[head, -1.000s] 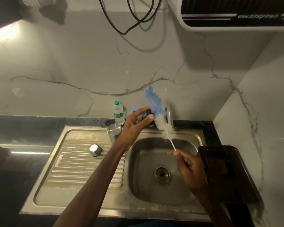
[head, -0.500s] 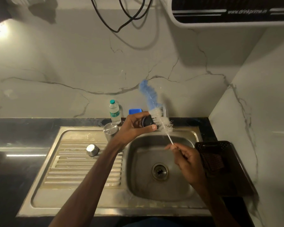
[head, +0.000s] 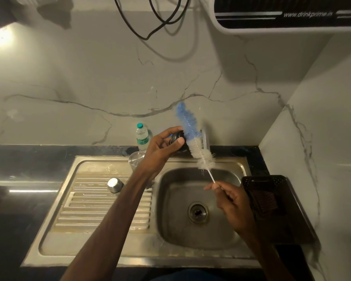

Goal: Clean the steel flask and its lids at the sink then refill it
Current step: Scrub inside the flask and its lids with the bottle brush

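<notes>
Here, the left hand point(head: 160, 148) holds a black lid point(head: 177, 139) above the far rim of the sink point(head: 229, 165), thumb and fingers curled round it. The bottle brush point(head: 192, 136), blue bristles at the tip and white bristles below, slants up past the lid, its bristles touching the lid's right side. The right hand point(head: 234, 201) pinches the thin white handle near its lower end, over the basin. The steel flask point(head: 135, 158) stands upright and open-mouthed at the back of the drainboard point(head: 101, 201), just behind the left forearm, which hides its lower part. 1 steel cap point(head: 115, 184) sits on the drainboard, left of the forearm and apart from the flask. A plastic water bottle point(head: 142, 136) stands on the black counter point(head: 39, 157) against the wall, just behind the flask. The tap point(head: 206, 138) shows partly behind the brush. A dark tray point(head: 261, 180) lies right of the sink; a water purifier point(head: 282, 19) hangs on the wall above, black cables point(head: 146, 38) to its left
</notes>
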Demonstrator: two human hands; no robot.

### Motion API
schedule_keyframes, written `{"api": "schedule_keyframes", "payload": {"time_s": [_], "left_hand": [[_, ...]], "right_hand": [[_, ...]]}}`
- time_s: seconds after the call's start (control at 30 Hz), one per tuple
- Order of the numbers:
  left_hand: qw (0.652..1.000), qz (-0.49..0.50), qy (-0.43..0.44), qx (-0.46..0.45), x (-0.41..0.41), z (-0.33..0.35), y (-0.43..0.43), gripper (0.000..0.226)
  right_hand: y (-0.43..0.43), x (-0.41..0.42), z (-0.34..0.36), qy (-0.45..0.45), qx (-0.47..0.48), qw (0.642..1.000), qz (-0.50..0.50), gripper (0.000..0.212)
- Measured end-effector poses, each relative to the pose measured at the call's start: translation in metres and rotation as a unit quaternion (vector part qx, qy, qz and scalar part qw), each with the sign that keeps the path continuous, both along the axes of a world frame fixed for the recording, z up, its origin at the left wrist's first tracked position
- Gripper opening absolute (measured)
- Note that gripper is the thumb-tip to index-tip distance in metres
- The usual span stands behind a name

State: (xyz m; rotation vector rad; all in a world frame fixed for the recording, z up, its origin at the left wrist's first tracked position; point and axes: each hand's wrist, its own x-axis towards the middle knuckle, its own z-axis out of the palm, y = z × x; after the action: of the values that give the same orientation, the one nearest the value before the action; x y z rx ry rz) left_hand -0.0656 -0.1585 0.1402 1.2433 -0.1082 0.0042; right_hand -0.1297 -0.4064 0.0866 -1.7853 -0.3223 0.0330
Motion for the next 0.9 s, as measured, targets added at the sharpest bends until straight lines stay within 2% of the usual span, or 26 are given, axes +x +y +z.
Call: {"api": "schedule_keyframes", "payload": {"time_s": [0.13,0.27,0.43,0.63,0.9], "left_hand": [[1.000,-0.005,0.005,0.012,-0.001,-0.004,0.004,0.047],[0.998,-0.060,-0.003,0.027,-0.005,-0.009,-0.003,0.057],[0.996,-0.033,-0.001,-0.086,0.000,-0.003,0.000,0.048],[0.994,-0.066,0.029,-0.087,-0.006,-0.013,-0.011,0.042],[0.994,0.028,0.030,-0.100,0.002,-0.009,0.005,0.049]], "right_hand": [[-0.004,-0.008,-0.003,0.007,0.005,1.000,0.014,0.023],[0.002,0.005,0.007,0.025,0.032,0.999,0.006,0.024],[0.000,-0.001,0.006,0.037,0.034,0.998,0.028,0.025],[0.007,0.006,0.015,0.080,0.062,0.995,0.009,0.027],[-0.005,0.000,-0.010,0.057,0.032,0.998,0.011,0.026]]}}
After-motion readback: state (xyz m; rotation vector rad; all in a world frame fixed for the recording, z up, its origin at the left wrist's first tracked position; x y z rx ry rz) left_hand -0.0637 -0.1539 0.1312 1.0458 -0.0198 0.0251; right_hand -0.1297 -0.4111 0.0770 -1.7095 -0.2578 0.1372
